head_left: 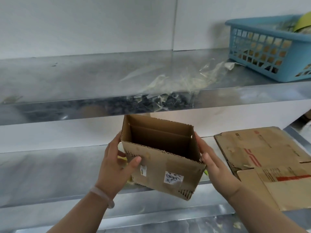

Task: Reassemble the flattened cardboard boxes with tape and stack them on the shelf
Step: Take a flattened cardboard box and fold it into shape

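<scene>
A small assembled cardboard box is held up between both hands, open top tilted toward me, with a white handwritten label on its front. My left hand grips its left side, thumb on the front face. Against the right side presses my right hand. The box hovers over the front of the lower metal shelf. A flattened cardboard box with red print lies on that shelf to the right.
An upper metal shelf carries a crumpled clear plastic bag and a blue plastic basket at the far right. A white wall stands behind both shelves. A white bracelet sits on my left wrist.
</scene>
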`<action>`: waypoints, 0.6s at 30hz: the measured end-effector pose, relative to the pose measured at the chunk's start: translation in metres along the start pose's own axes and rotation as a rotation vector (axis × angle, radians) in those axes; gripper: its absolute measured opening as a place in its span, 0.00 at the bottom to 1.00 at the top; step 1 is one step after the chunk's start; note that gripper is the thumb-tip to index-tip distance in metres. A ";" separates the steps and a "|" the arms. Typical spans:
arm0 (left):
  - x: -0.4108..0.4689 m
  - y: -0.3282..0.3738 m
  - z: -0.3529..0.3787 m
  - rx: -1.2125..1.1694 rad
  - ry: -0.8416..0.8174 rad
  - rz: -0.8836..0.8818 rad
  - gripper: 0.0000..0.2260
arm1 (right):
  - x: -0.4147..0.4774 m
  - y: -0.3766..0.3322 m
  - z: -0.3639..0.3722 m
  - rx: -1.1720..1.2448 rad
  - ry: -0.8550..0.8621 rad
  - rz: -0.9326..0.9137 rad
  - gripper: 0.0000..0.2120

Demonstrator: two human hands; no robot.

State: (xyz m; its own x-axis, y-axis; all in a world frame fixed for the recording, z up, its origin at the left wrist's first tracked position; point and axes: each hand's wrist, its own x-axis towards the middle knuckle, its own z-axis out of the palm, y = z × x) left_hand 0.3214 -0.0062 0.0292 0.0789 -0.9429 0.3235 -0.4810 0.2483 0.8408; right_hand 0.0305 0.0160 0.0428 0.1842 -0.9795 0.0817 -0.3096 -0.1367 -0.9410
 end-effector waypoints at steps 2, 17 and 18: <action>0.005 -0.001 -0.002 0.014 0.008 0.010 0.32 | 0.008 -0.009 0.000 -0.037 0.140 0.036 0.30; 0.002 0.004 -0.004 0.161 -0.023 0.183 0.18 | 0.006 -0.012 -0.004 -0.267 0.206 -0.118 0.23; 0.001 0.006 -0.003 0.168 -0.017 0.185 0.14 | 0.008 -0.012 -0.004 -0.270 0.226 -0.097 0.20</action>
State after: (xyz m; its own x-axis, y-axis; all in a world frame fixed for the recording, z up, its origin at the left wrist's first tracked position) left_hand 0.3213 -0.0051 0.0361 -0.0375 -0.8889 0.4565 -0.6246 0.3774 0.6837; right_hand 0.0318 0.0096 0.0556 0.0235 -0.9640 0.2649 -0.5418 -0.2350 -0.8070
